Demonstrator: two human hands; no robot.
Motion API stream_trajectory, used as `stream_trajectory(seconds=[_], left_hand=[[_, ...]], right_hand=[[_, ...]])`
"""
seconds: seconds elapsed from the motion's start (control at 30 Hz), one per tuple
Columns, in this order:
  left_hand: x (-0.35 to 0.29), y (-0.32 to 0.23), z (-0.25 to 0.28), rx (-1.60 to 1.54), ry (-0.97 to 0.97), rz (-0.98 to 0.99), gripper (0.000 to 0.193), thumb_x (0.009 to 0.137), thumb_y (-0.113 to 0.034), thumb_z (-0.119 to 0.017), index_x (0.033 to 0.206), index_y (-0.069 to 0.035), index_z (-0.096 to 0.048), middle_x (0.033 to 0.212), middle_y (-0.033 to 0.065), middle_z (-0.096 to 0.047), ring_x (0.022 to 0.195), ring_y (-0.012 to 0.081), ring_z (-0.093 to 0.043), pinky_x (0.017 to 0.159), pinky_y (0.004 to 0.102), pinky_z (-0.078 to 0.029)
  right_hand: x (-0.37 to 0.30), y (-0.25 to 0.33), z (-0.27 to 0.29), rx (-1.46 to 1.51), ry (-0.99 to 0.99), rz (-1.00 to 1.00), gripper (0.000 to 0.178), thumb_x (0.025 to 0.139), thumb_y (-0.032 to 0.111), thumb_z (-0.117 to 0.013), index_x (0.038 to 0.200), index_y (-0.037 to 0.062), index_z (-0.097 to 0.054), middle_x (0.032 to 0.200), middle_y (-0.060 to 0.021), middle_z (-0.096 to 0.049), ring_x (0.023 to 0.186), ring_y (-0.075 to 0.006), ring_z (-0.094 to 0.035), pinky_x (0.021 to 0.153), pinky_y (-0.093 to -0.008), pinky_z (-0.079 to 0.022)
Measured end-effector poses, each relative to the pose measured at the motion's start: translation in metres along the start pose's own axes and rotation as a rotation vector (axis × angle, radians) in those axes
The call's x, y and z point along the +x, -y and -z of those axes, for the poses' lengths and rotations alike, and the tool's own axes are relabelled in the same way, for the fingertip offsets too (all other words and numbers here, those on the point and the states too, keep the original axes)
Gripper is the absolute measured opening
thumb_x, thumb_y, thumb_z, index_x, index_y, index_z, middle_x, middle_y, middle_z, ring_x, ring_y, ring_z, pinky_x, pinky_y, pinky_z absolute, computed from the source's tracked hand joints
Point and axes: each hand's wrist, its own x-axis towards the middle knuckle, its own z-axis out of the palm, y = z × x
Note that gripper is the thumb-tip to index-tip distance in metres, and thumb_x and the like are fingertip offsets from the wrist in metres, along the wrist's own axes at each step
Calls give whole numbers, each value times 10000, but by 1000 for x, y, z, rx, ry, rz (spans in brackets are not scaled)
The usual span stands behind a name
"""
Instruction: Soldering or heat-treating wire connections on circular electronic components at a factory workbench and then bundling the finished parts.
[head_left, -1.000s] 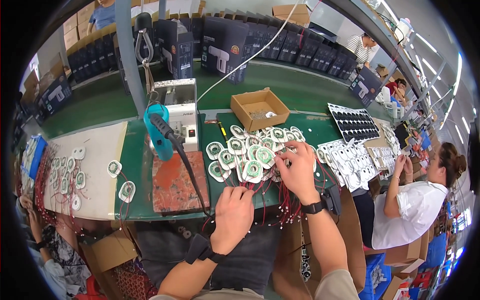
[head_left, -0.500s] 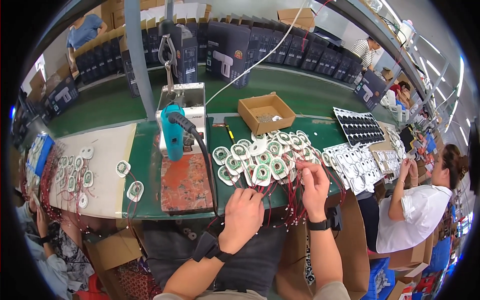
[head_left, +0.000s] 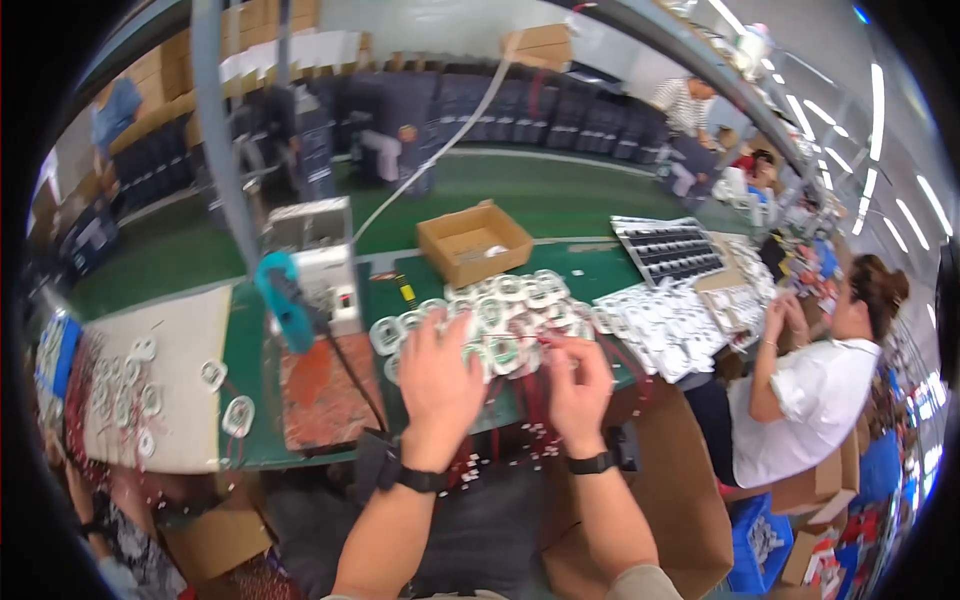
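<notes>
On the green bench, a pile of white oval pads with green ring-shaped circuit boards [head_left: 505, 312] trails red wires [head_left: 535, 395] over the front edge. Across the left part of the pile lies my left hand [head_left: 440, 375], its fingers stretched forward and a little apart, blurred, covering several pads. My right hand [head_left: 580, 385] is at the pile's front right, thumb and fingertips pinched on what looks like a thin red wire. Some pads beneath both hands are hidden.
Left of the pile stands a soldering station [head_left: 318, 265] with a teal handled tool [head_left: 283, 300] in front. A cardboard tray [head_left: 475, 245] sits behind the pile; white sheet parts [head_left: 665, 325] lie to the right. A co-worker in white [head_left: 800, 400] sits at the right.
My left hand has moved up and forward from the wires onto the pads, its fingers extending. My right hand stays pinched at the pile. The whole view has shifted and blurred.
</notes>
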Motion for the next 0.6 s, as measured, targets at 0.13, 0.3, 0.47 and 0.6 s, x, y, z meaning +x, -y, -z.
stream_trajectory(seconds=[0.13,0.3,0.47,0.6], left_hand=[[29,10,-23,77,204,24,472,731,-103,-734,1194,-145,-651,1279,135,-567,1155,348,-539,968,442,-464],[43,28,-36,-51,139,90,248,755,-69,-699,997,-115,-670,1044,97,-607,1027,333,-588,863,438,-492],[35,23,-42,-152,-218,98,154,755,-51,-704,863,-48,-595,987,126,-536,878,344,-605,766,434,-493],[6,20,-44,-150,-144,183,239,747,-83,-728,941,-19,-602,1150,166,-515,1000,369,-574,857,440,-482]], right_hand=[[12,25,-17,249,56,-58,69,890,-16,-646,959,-14,-652,1041,-90,-647,875,-122,-626,720,-226,-506],[24,45,-5,155,175,172,113,782,19,-759,884,30,-714,998,-82,-695,878,-209,-668,728,-302,-535],[12,44,8,57,205,287,177,787,24,-758,958,41,-716,1010,-86,-693,834,-229,-684,712,-298,-554],[-7,29,15,-19,228,176,167,818,26,-729,984,34,-713,1000,-102,-698,871,-246,-688,754,-304,-556]])
